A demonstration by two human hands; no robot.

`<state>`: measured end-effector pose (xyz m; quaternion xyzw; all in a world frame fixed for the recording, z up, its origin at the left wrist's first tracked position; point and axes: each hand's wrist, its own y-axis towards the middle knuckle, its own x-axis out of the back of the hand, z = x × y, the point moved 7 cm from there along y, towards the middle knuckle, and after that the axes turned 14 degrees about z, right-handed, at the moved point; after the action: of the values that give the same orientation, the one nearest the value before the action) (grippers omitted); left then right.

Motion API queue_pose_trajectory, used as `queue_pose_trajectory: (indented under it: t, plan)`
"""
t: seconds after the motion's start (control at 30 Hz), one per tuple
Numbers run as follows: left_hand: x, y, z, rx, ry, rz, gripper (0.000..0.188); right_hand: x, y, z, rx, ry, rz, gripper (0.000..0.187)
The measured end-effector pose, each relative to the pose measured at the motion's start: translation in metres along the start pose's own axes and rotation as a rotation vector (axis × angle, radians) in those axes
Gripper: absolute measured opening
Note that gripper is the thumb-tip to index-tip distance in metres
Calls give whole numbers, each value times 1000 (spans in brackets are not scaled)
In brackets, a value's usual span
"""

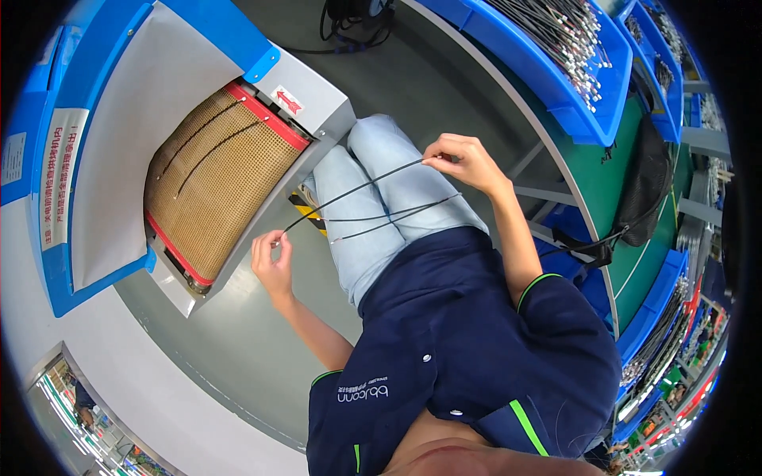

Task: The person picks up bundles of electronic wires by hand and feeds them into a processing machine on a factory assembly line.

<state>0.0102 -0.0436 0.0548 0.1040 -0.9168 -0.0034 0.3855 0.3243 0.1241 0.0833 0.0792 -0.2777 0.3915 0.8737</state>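
A thin black cable (pixel 355 190) is stretched between my hands above my lap. My left hand (pixel 272 260) pinches its lower left end between thumb and finger. The other end is pinched by my right hand (pixel 470 162), higher and to the right. Two more black cables lie across my thighs, an upper cable (pixel 357 220) and a lower cable (pixel 377 227), crossing near the right. To the left, two dark cables (pixel 208 125) (pixel 218 156) rest apart on a tan mesh conveyor belt (pixel 238 178) with red edges.
The belt comes out of a blue and white machine (pixel 127 151) at the left. A curved green worktop (pixel 635 274) on the right bears a blue bin of cables (pixel 591 123) and a black mesh bag (pixel 641 182). More cables fill a blue tray (pixel 667 301).
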Motion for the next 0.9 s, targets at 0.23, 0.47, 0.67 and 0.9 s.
queue_pose_trajectory:
  t: [0.23, 0.47, 0.67, 0.9]
  plan:
    - [6, -2, 3, -20, 7, -39, 11, -6, 5, 2, 20, 18, 41, 7]
    - [19, 7, -2, -10, 11, -30, 11, -5, 10, 20, 61, -36, 163, 10]
    - [77, 21, -29, -3, 18, -35, 11, 32, 18, 81, 217, -147, 89, 9]
    - [182, 27, -57, 114, 23, -60, 10, 55, 48, 201, 456, -230, 90, 16]
